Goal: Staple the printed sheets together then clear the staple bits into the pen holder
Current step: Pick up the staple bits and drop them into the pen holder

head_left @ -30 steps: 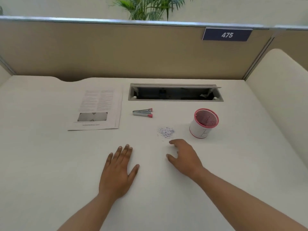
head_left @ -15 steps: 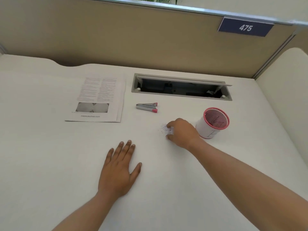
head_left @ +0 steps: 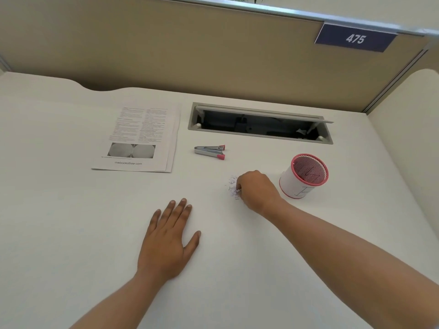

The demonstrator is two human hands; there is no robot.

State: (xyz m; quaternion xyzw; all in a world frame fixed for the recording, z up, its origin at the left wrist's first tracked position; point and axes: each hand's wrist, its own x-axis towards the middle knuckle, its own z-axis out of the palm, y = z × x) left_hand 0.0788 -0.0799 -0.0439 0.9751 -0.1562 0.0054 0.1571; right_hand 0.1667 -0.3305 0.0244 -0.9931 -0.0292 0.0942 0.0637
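Nearest me, my left hand (head_left: 166, 243) lies palm down on the white desk (head_left: 71, 222), fingers straight and slightly spread, grasping nothing. Farther out and to the right, my right hand (head_left: 256, 191) is knuckles up, its fingers curled down and pinched onto the staple bits (head_left: 232, 184). These are a small scatter of pale fragments on the desk, partly hidden under that hand. Just beside the right hand, on its right, the pen holder (head_left: 306, 176) stands upright, white-walled with a pink rim and mesh interior. Beyond the bits lies the stapler (head_left: 210, 152), silver with pink tips, untouched. To its left the printed sheets (head_left: 140, 138) rest flat in a slightly fanned stack, well apart from both hands. Farther back are an open cable tray (head_left: 259, 123), then the tan partition (head_left: 166, 48) bearing a plate (head_left: 355, 38) marked 475.
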